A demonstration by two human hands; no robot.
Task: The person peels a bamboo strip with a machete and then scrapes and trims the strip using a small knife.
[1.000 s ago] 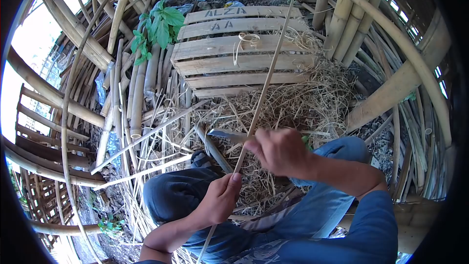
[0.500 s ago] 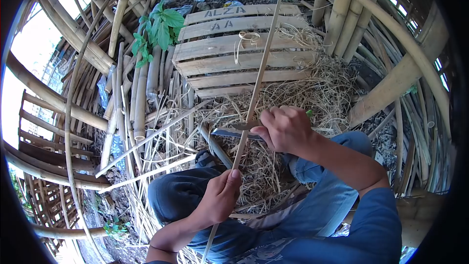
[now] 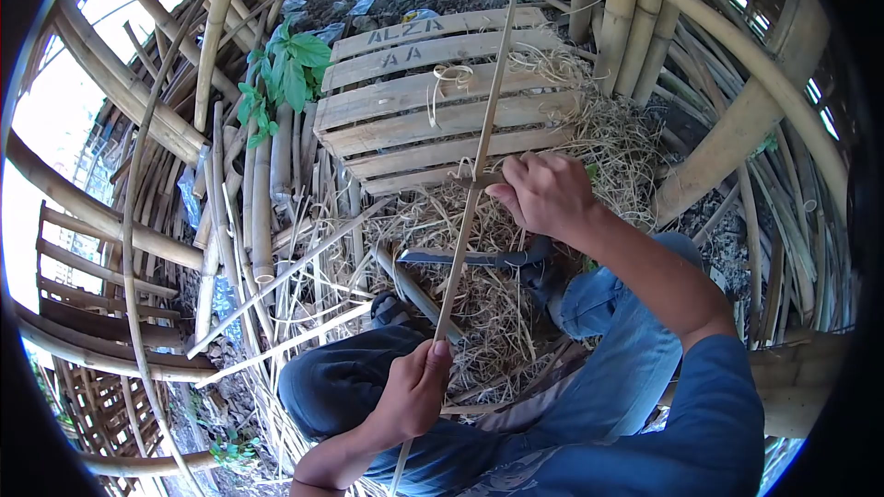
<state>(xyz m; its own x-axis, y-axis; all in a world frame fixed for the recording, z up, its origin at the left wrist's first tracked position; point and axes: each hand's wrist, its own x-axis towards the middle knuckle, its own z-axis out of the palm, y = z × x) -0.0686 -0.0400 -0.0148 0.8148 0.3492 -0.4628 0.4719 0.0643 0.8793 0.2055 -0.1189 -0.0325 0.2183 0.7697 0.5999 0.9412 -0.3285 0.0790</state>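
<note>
A long, thin bamboo strip (image 3: 479,143) rises from my lap across the wooden crate. Closed around its lower part is my left hand (image 3: 416,388), above my knee. My right hand (image 3: 550,191) is wrapped round the handle of a small knife (image 3: 482,180), whose blade lies across the strip's middle. A thin curled shaving (image 3: 467,166) stands at the blade. Below, a longer blade with a dark handle (image 3: 460,258) lies near my feet, behind the strip.
The slatted crate (image 3: 442,120) lies ahead, with shavings (image 3: 617,161) heaped beside it. A leafy plant (image 3: 293,64) and bamboo poles (image 3: 262,202) are at the left. A thick bamboo post (image 3: 727,166) leans at the right.
My right hand and the small knife have moved up along the strip, away from my left hand. A curl now shows at the blade. The view has shifted slightly.
</note>
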